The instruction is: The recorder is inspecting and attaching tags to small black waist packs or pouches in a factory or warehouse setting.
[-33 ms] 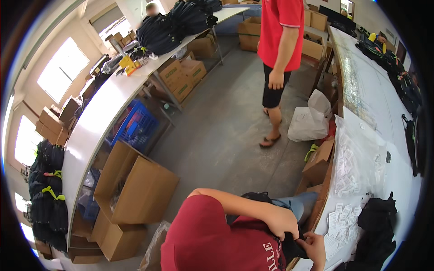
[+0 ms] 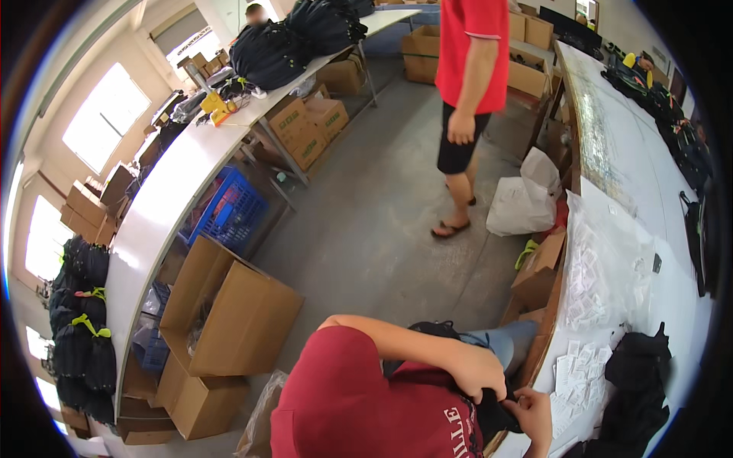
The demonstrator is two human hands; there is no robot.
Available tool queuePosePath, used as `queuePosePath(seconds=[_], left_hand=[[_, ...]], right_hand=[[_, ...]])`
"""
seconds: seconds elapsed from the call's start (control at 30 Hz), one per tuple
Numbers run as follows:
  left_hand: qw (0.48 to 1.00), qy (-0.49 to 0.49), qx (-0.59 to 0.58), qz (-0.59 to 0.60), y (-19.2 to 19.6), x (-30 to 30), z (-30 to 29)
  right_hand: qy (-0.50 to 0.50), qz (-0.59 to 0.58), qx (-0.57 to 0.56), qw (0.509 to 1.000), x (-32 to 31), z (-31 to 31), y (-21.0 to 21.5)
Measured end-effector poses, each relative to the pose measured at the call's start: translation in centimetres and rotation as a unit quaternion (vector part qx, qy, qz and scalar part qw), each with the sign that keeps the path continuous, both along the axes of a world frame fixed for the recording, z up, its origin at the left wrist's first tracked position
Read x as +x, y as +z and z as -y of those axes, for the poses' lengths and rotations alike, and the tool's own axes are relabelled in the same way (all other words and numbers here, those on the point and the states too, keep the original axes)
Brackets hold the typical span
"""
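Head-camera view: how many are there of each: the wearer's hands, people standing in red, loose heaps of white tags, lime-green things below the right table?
Left hand and right hand, both on black fabric: 2
Person standing in red: 1
Loose heap of white tags: 1
Lime-green thing below right table: 1
Total: 5

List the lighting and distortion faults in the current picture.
Head view: the large window at left is blown out white; head view: glare streaks the curved white tabletop on the left; head view: fisheye distortion bows that tabletop's edge, and the corners fall to black.
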State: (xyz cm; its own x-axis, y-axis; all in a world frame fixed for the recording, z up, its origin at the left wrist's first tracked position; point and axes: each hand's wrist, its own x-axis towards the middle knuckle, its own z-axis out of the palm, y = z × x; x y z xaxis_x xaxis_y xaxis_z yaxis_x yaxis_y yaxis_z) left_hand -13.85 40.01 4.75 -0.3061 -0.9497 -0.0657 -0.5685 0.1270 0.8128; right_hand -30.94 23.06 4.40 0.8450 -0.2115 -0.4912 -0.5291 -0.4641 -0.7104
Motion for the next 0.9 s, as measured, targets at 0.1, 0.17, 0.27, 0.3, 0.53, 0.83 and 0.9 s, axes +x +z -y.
queuePosePath(seconds=[0.1, 0.17, 0.27, 0.3, 0.53, 0.83, 0.9], left_hand=[[0.999, -0.019, -0.005, 0.030, -1.6, 1.0, 1.5], [0.998, -0.050, -0.019, 0.038, -0.9, 1.6, 2.6], [0.978, -0.061, -0.193, 0.059, -0.9, 2.0, 5.3], [0.972, -0.086, -0.205, 0.078, -0.9, 1.9, 6.4], [0.936, -0.236, -0.253, 0.057, -3.7, -5.7, 12.5], [0.965, 0.108, -0.184, 0.150, -10.6, -0.4, 27.4], [0.963, 0.126, -0.110, 0.213, -11.8, 0.2, 27.9]], right_hand=[[-0.005, 0.089, -0.056, 0.994, 0.0, -2.1, 1.6], [-0.079, 0.107, -0.093, 0.987, -1.3, -3.5, 1.3], [-0.269, 0.144, -0.088, 0.948, -2.8, -4.4, 0.4], [-0.332, 0.148, -0.104, 0.926, -3.0, -4.6, 0.7], [-0.656, 0.174, -0.159, 0.717, -10.1, -8.2, -2.5], [-0.698, 0.104, -0.282, 0.650, -12.7, -9.8, -1.0], [-0.699, 0.099, -0.291, 0.646, -12.9, -9.7, -0.9]])
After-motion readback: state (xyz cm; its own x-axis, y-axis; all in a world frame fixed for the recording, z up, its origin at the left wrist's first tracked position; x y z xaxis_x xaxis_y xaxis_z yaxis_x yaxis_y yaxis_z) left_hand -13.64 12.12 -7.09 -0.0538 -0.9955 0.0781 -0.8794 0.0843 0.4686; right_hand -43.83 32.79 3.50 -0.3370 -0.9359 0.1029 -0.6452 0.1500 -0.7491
